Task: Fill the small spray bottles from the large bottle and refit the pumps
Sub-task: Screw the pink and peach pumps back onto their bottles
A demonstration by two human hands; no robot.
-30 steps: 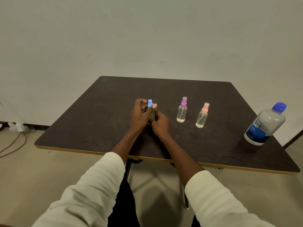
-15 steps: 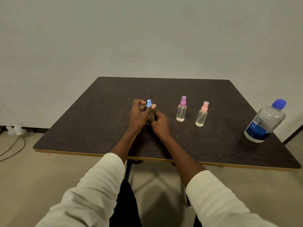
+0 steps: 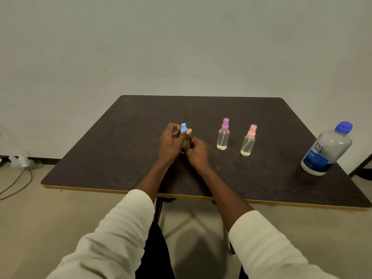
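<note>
Dark wood-grain table (image 3: 124,150), head view. Both hands meet at table centre on a small spray bottle (image 3: 186,142) standing on the surface. Left hand (image 3: 170,142) pinches the blue pump (image 3: 183,127) at the bottle's top, thumb and forefinger curled round it. Right hand (image 3: 198,152) wraps the bottle's lower body, fingers curled close; most of the body hidden. At 3 o'clock of the hands, a purple-pump spray bottle (image 3: 223,134) upright, liquid in it; just beyond, a pink-pump spray bottle (image 3: 249,140) upright, likewise. Farther toward 3 o'clock, near the table's right edge, a large bottle (image 3: 327,150), blue cap on, blue label, standing well apart from the rest.
</note>
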